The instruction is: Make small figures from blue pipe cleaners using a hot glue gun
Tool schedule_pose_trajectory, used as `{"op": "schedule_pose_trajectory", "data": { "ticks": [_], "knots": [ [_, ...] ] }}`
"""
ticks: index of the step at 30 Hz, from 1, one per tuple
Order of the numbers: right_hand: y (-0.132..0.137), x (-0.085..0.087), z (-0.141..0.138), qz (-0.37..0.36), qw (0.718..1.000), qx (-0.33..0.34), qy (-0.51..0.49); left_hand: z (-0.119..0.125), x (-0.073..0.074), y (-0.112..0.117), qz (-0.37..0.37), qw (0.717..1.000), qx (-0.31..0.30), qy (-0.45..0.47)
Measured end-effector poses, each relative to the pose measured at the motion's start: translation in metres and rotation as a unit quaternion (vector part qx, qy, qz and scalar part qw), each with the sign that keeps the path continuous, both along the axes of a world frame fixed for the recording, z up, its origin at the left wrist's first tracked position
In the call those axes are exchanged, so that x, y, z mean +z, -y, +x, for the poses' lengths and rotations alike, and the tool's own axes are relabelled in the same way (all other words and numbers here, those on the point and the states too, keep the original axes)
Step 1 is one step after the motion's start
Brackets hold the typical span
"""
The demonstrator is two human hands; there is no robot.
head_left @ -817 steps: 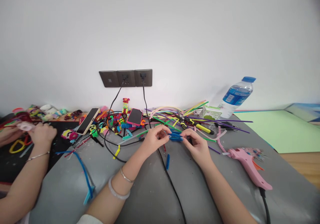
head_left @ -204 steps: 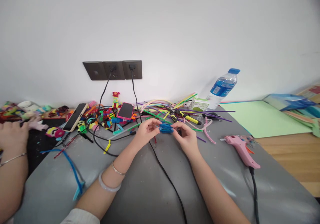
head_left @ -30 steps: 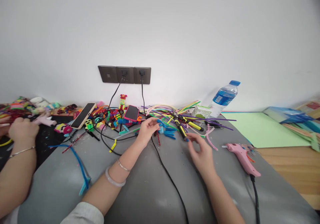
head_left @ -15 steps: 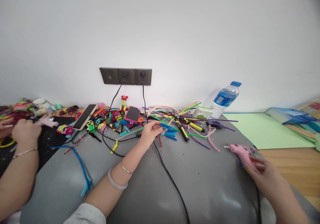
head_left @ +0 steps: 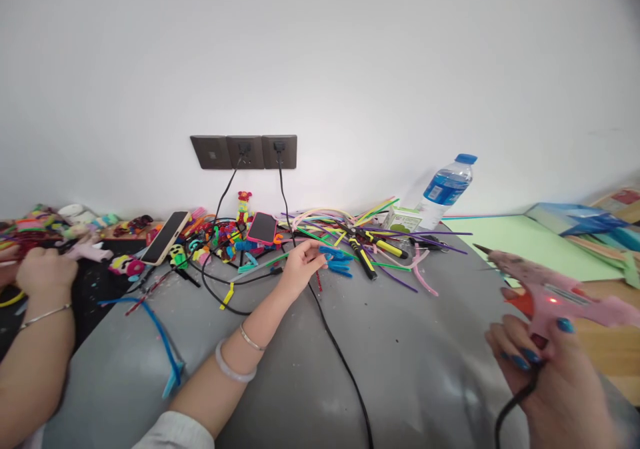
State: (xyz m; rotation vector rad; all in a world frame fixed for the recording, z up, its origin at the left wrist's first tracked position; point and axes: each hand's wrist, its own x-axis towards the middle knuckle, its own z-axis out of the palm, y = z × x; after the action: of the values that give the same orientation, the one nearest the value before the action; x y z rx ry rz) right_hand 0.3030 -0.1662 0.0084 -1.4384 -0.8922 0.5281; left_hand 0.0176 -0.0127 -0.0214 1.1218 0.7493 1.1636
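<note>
Glue gun (head_left: 565, 295): gripped by its handle in the right hand (head_left: 565, 382); nozzle aimed leftward and slightly up, long axis sloped down to the right.
Blue piece (head_left: 339, 262): pinched between thumb and fingers of the left hand (head_left: 301, 267); strands pointed rightward, long axis nearly level.
Bottle (head_left: 447, 189): seen beyond and between the hands, capped; fill level unclear.
Box (head_left: 404, 219): placed just left of the bottle; contents hidden.

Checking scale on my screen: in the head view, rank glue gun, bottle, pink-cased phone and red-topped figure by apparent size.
Glue gun (nearness may exaggerate it)
Bottle
Pink-cased phone
Red-topped figure
</note>
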Motion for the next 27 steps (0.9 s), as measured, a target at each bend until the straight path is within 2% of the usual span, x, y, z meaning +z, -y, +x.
{"op": "schedule_pose_trajectory", "data": {
  "ticks": [1,3,6,10,15,27],
  "knots": [
    [-0.003,0.002,-0.009,-0.002,0.994,0.041,-0.097,0.0,-0.001,0.0,0.007,1.0,0.0,-0.01],
    [-0.008,0.003,-0.028,-0.017,0.974,0.123,-0.189,0.0,-0.002,-0.001,0.023,0.999,-0.003,-0.033],
    [-0.011,-0.002,-0.055,-0.053,0.939,0.256,-0.223,-0.001,-0.004,-0.002,0.042,0.997,-0.016,-0.057],
    [-0.016,-0.011,-0.084,-0.081,0.913,0.335,-0.217,-0.001,-0.005,-0.001,0.059,0.995,-0.029,-0.075],
    [-0.021,-0.017,-0.1,-0.085,0.919,0.337,-0.184,-0.002,-0.004,0.0,0.06,0.994,-0.03,-0.089],
    [-0.022,-0.018,-0.099,-0.083,0.934,0.322,-0.126,-0.002,-0.003,-0.001,0.041,0.996,-0.026,-0.069]
  ]
}}
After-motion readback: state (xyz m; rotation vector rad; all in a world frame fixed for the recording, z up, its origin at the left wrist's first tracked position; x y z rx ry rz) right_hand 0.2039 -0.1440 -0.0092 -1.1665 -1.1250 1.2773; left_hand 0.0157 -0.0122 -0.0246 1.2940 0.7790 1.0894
